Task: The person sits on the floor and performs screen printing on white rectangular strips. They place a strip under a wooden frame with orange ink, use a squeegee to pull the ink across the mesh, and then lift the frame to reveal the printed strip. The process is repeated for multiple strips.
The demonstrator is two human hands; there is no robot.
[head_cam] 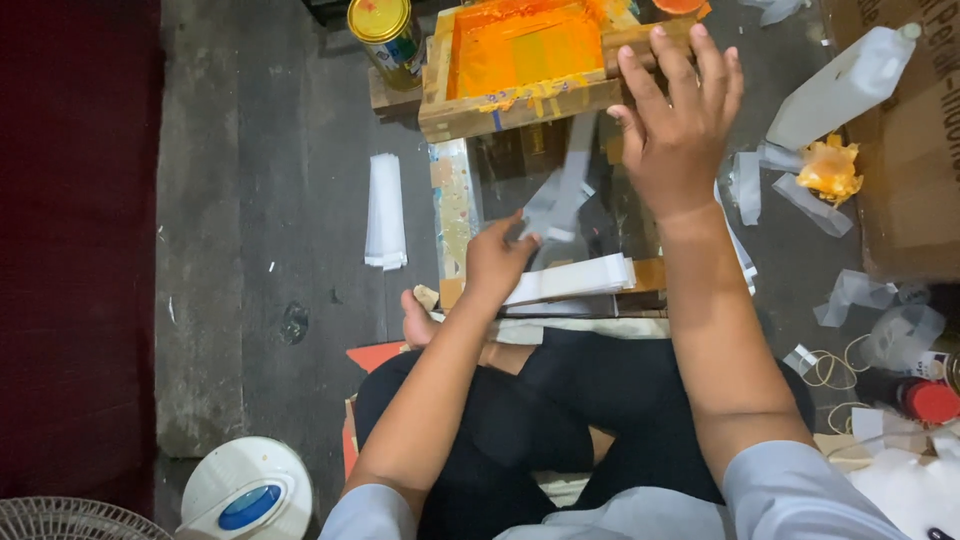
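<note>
A wooden screen-printing frame (520, 105) with an orange-inked mesh is tilted up over a glass plate (600, 215). My right hand (675, 120) rests on the frame's right side near a wooden squeegee handle (650, 38), fingers spread. My left hand (497, 262) pinches a thin clear plastic strip (565, 190), blurred, above the glass. A stack of white strips (575, 280) lies just right of my left hand on the plate's near edge.
A yellow-lidded tin (385, 35) stands left of the frame. More white strips (385, 210) lie on the grey floor. A white plastic bottle (840, 90), an orange-stained rag (828, 170), rubber bands (830, 370), a cardboard box (915, 150) and a fan base (245, 492) surround me.
</note>
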